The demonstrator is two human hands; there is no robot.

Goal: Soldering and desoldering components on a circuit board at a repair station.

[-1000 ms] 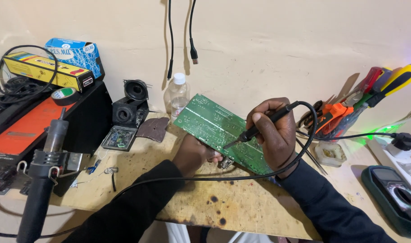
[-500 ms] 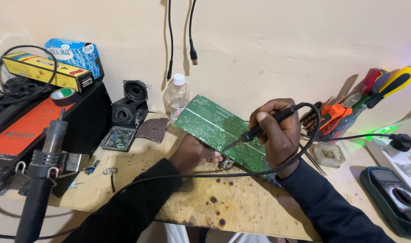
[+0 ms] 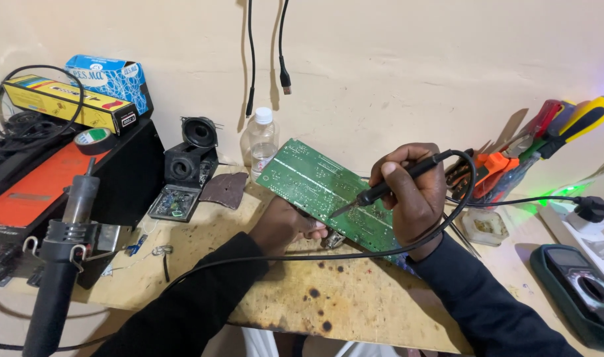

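A green circuit board is tilted up on the stained wooden bench, solder side toward me. My left hand grips its lower edge from underneath. My right hand is closed around a black soldering iron, pen-style, with its tip touching the middle of the board. The iron's black cord loops around my right wrist and runs left across the bench.
A hot-air gun stands at the front left beside a black and orange box. Small black speakers and a plastic bottle sit behind the board. Screwdrivers and pliers lean at right, near a multimeter.
My right hand has shifted the soldering iron slightly, keeping its tip on the board. My left hand still holds the board in place.
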